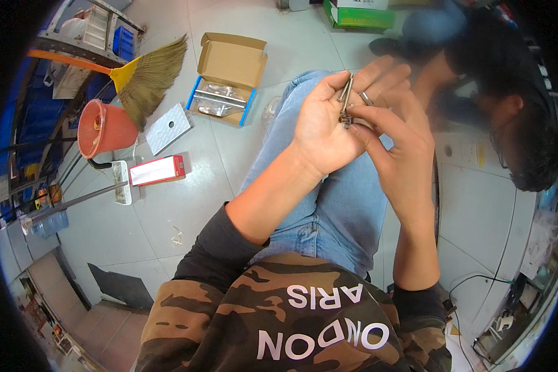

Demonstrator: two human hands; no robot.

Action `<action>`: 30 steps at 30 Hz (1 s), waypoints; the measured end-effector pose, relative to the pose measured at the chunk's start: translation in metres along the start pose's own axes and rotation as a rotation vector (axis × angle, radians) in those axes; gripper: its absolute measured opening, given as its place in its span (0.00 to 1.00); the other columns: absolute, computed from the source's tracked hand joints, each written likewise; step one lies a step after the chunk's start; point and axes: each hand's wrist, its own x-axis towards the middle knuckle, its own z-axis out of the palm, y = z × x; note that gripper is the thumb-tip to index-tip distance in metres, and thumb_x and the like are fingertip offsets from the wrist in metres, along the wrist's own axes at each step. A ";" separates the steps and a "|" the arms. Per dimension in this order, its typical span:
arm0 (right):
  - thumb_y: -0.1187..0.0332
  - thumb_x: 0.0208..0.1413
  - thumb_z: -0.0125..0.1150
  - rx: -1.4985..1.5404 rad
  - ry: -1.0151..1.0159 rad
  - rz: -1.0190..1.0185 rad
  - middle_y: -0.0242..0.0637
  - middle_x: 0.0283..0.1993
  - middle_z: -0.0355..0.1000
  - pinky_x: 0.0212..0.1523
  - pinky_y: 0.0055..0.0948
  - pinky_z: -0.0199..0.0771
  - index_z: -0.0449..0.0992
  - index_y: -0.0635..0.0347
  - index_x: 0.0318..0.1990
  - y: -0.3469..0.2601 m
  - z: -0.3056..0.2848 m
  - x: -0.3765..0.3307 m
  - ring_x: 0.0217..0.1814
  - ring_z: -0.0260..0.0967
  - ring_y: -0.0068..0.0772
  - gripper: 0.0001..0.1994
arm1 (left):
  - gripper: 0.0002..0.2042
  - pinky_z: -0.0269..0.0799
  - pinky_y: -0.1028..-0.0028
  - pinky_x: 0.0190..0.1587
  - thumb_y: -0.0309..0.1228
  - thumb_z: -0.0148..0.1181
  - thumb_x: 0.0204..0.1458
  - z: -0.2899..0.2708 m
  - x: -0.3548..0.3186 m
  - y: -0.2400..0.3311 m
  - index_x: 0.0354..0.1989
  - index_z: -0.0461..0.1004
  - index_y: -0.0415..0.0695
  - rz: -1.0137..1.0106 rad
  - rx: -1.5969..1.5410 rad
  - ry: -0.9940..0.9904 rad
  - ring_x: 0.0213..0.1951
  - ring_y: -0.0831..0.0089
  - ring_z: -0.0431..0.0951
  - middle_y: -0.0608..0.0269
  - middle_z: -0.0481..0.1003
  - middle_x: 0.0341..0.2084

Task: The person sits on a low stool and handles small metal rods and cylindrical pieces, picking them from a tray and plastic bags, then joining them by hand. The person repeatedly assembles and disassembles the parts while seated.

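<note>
camouflage sweatshirt [279,322] nearest. above it left hand [325,127] lies palm-up, fingers loosely curled around long metal bolts [346,102]; right hand [403,142] pinches their lower ends. open cardboard box [226,77] left of the bolts holds bagged hardware, apparently untouched; sorting looks early.

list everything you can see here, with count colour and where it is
long bolts: a few, silver, held between both hands
cardboard box: 1, brown, open on floor, upper middle
broom: 1, straw with orange handle, upper left
bucket: 1, orange, on floor at left
flat box: 1, red and white, floor left
green box: 1, top edge
other person: 1, dark hair, right
left hand: palm up
right hand: fingers on bolts
</note>
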 end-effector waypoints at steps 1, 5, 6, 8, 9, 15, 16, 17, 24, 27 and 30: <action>0.74 0.36 0.60 -0.029 -0.006 -0.023 0.33 0.31 0.65 0.35 0.31 0.56 0.76 0.57 0.31 0.000 -0.001 0.002 0.35 0.61 0.34 0.10 | 0.26 0.40 0.61 0.64 0.37 0.30 0.55 0.001 0.000 0.001 0.61 0.46 0.39 0.002 0.025 0.007 0.63 0.58 0.44 0.52 0.47 0.62; 0.73 0.36 0.61 -0.043 -0.031 -0.061 0.32 0.31 0.66 0.35 0.30 0.57 0.76 0.57 0.30 0.000 -0.005 0.006 0.34 0.61 0.34 0.08 | 0.25 0.40 0.61 0.64 0.36 0.30 0.54 0.001 0.001 -0.001 0.61 0.47 0.38 0.011 -0.002 -0.015 0.63 0.58 0.44 0.52 0.47 0.62; 0.72 0.36 0.61 0.009 -0.038 -0.006 0.32 0.30 0.66 0.35 0.30 0.56 0.76 0.57 0.29 0.000 -0.006 0.005 0.34 0.61 0.33 0.08 | 0.25 0.40 0.61 0.64 0.36 0.30 0.54 0.001 0.002 -0.002 0.61 0.47 0.38 0.014 -0.031 -0.002 0.63 0.58 0.44 0.51 0.47 0.62; 0.72 0.36 0.61 0.122 -0.052 0.098 0.32 0.29 0.66 0.34 0.29 0.56 0.75 0.57 0.29 0.000 -0.007 0.002 0.33 0.61 0.33 0.08 | 0.25 0.40 0.61 0.64 0.35 0.30 0.54 0.000 0.002 -0.002 0.61 0.47 0.37 0.017 -0.077 -0.004 0.64 0.58 0.44 0.51 0.47 0.62; 0.72 0.36 0.62 0.122 -0.022 0.096 0.32 0.29 0.66 0.34 0.29 0.56 0.76 0.56 0.29 -0.001 -0.007 0.000 0.33 0.61 0.32 0.08 | 0.25 0.40 0.61 0.64 0.35 0.30 0.54 0.000 0.002 -0.001 0.61 0.47 0.37 0.013 -0.091 -0.009 0.63 0.58 0.44 0.51 0.47 0.62; 0.72 0.36 0.63 0.102 0.127 0.000 0.30 0.28 0.66 0.33 0.28 0.55 0.76 0.55 0.29 0.001 0.006 -0.006 0.31 0.60 0.30 0.08 | 0.25 0.40 0.61 0.64 0.35 0.30 0.54 0.003 0.002 -0.002 0.60 0.48 0.37 0.008 -0.063 -0.014 0.63 0.58 0.44 0.50 0.47 0.62; 0.71 0.36 0.63 0.088 0.146 -0.022 0.29 0.28 0.66 0.32 0.27 0.54 0.76 0.55 0.29 0.002 0.007 -0.006 0.31 0.60 0.29 0.08 | 0.25 0.40 0.61 0.64 0.36 0.30 0.54 0.004 0.002 -0.002 0.60 0.48 0.37 0.009 -0.053 -0.012 0.63 0.58 0.44 0.51 0.47 0.62; 0.71 0.36 0.63 0.074 0.163 -0.045 0.29 0.28 0.66 0.32 0.27 0.54 0.76 0.55 0.29 0.002 0.008 -0.007 0.31 0.60 0.29 0.08 | 0.25 0.41 0.61 0.64 0.36 0.30 0.54 0.004 0.002 -0.003 0.60 0.48 0.37 0.009 -0.062 -0.023 0.63 0.58 0.44 0.51 0.47 0.62; 0.72 0.34 0.64 -0.029 0.190 -0.160 0.27 0.27 0.66 0.31 0.28 0.53 0.76 0.55 0.28 0.006 0.006 -0.010 0.30 0.60 0.29 0.09 | 0.25 0.41 0.62 0.63 0.36 0.29 0.55 0.004 0.002 -0.006 0.61 0.47 0.38 -0.013 -0.021 -0.017 0.63 0.59 0.45 0.51 0.47 0.61; 0.73 0.34 0.64 -0.058 0.190 -0.191 0.28 0.27 0.66 0.31 0.28 0.53 0.75 0.55 0.28 0.007 0.005 -0.011 0.30 0.60 0.29 0.09 | 0.25 0.42 0.62 0.63 0.37 0.29 0.55 0.005 0.002 -0.008 0.61 0.48 0.38 -0.021 -0.005 -0.010 0.63 0.59 0.46 0.51 0.48 0.61; 0.73 0.34 0.63 -0.086 0.153 -0.195 0.28 0.27 0.67 0.31 0.28 0.53 0.75 0.55 0.27 0.007 0.001 -0.012 0.30 0.60 0.30 0.08 | 0.25 0.44 0.63 0.63 0.37 0.29 0.54 0.005 0.002 -0.009 0.60 0.48 0.38 -0.024 0.060 0.031 0.62 0.59 0.48 0.50 0.50 0.60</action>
